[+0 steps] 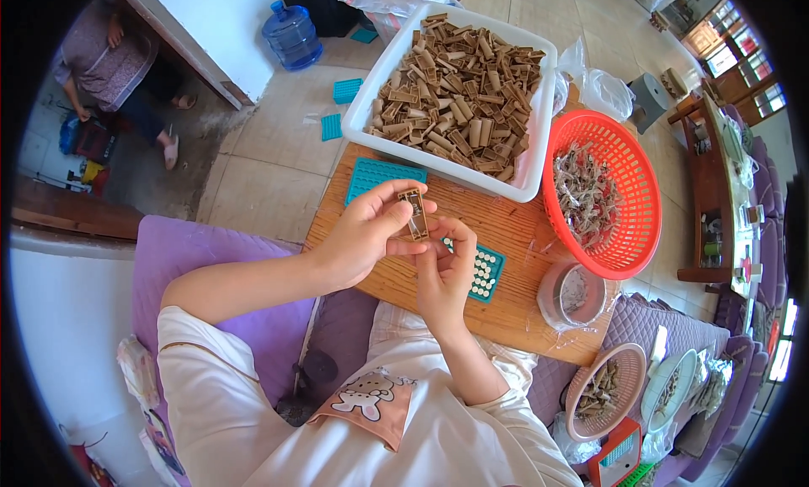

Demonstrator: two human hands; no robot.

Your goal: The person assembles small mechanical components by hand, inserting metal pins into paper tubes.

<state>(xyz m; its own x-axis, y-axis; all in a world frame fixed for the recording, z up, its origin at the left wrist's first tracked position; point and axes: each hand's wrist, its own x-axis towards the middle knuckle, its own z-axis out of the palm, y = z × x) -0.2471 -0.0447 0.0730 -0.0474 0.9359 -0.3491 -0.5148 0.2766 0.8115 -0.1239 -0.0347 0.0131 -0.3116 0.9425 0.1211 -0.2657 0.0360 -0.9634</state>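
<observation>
My left hand [368, 227] holds up a small brown rectangular casing [414, 213] between thumb and fingers, its open side facing me. Something clear or shiny lies inside the casing, too small to make out. At the casing's lower end, my right hand [447, 272] has its fingertips pinched together; whatever is between them is hidden. Beneath that hand, a teal tray [500, 266] on the wooden table [514, 323] carries several small white round pieces [483, 280]. A second teal tray [383, 175], with rows of small hollows, lies beyond my left hand.
A white bin [358, 120] heaped with brown casings [472, 91] stands at the far side. To its right are a red basket [645, 209] of small clear-and-metallic parts and a clear tub [552, 297]. More baskets sit lower right. A person [109, 61] is at the doorway.
</observation>
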